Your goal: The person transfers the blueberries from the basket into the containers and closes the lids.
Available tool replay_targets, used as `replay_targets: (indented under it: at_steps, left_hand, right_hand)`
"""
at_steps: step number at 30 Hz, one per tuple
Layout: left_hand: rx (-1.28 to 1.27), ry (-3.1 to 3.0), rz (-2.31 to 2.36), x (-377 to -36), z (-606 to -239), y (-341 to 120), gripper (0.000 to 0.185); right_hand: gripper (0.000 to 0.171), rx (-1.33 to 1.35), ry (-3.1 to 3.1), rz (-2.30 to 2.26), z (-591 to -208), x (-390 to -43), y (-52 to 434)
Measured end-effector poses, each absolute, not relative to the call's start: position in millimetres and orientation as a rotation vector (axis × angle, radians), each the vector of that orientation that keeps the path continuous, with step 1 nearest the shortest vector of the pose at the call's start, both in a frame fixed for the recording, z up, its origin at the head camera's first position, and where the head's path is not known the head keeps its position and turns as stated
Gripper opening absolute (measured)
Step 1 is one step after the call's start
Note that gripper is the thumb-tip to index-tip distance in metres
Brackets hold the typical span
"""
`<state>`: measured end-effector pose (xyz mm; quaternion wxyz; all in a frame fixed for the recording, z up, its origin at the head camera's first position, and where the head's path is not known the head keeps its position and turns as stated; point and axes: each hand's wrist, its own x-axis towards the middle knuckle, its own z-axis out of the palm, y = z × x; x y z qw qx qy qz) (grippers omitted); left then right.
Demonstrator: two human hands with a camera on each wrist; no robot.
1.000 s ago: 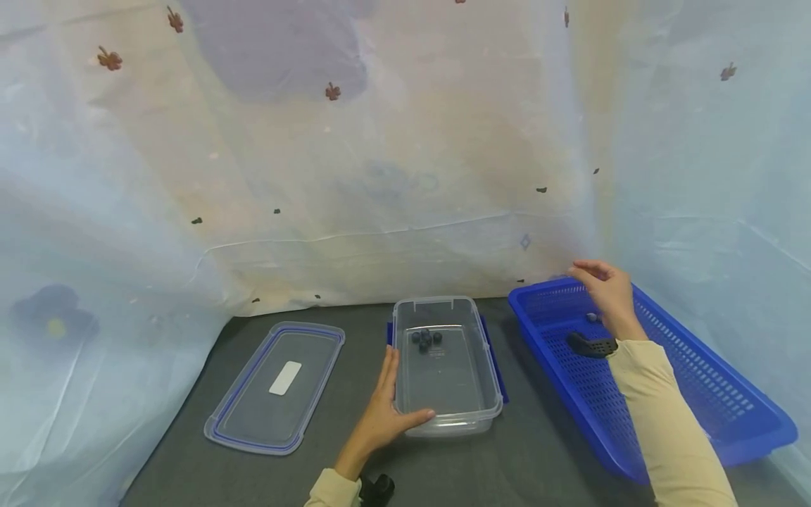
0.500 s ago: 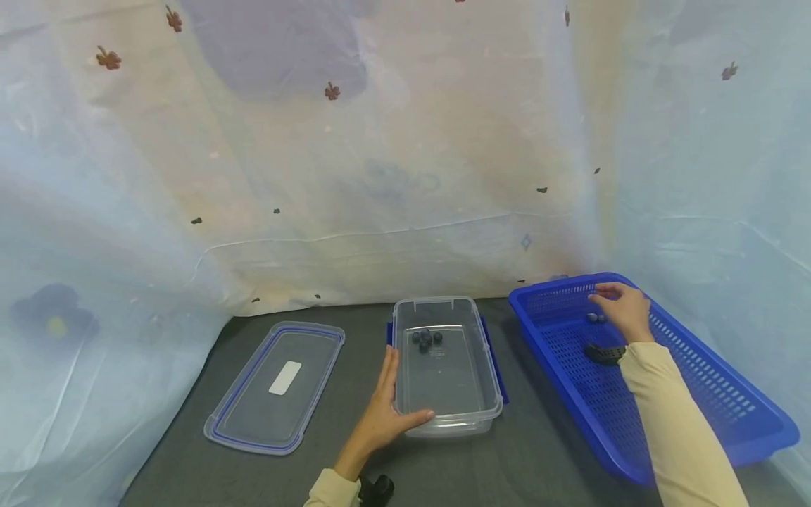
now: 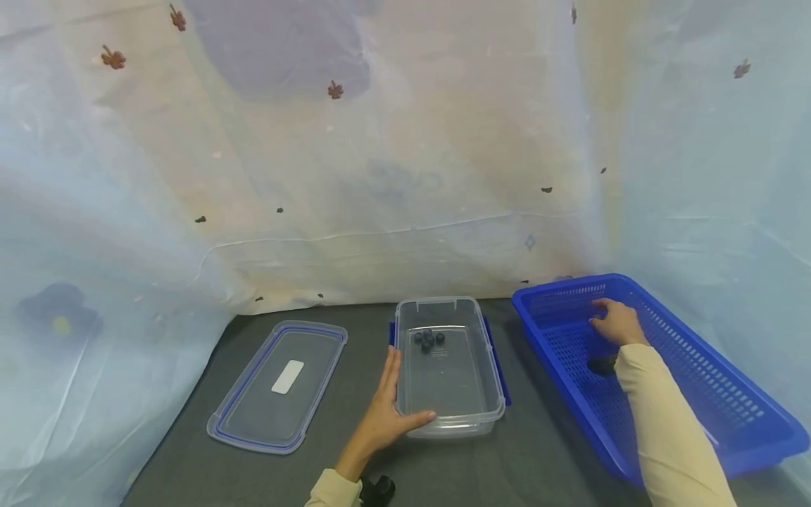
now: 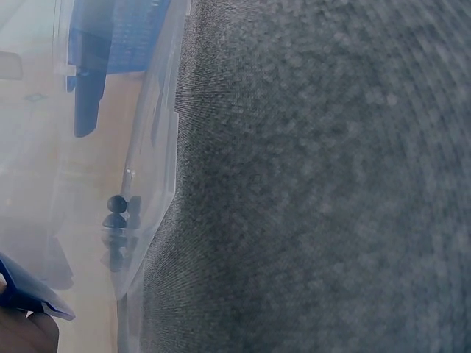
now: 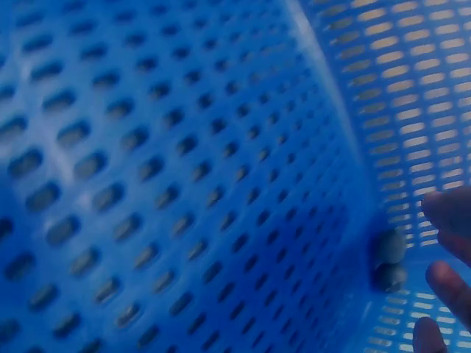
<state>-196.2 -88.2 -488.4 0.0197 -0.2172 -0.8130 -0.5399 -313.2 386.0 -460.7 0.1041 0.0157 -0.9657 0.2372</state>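
1. Clear plastic forms the box [image 3: 453,387]; dark balls [image 3: 427,339] lie inside, toward its far end.
2. The left hand [image 3: 382,415] is spread, fingers along the box's left side, thumb at its near edge.
3. Right of the box sits the basket [image 3: 697,380], holding two paler balls [image 5: 390,266].
4. Inside the basket, the right hand [image 3: 617,322] has fingers parted, just beside that pair.
5. Left of the box lies the lid [image 3: 256,412].
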Motion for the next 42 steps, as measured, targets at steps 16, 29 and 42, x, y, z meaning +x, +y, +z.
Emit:
replay_targets:
  at_steps: [16,29,42]
  left_hand:
    - [-0.671,-2.519,-1.665,-202.5,-502.7,-89.7,0.118]
    - [-0.682,-2.507,-1.682,-202.3,-505.9,-90.5,0.117]
    - [-0.667,-2.517,-1.704,-189.3,-475.4,-86.7,0.114]
  right_hand:
    - [0.05,0.132,-3.012,0.594,-472.2,-311.3,391.8]
    - [0.043,0.111,-2.955,0.638,-474.9,-306.6,398.5]
    - [0.042,0.038,-2.904,0.734,-474.0,-301.3,401.1]
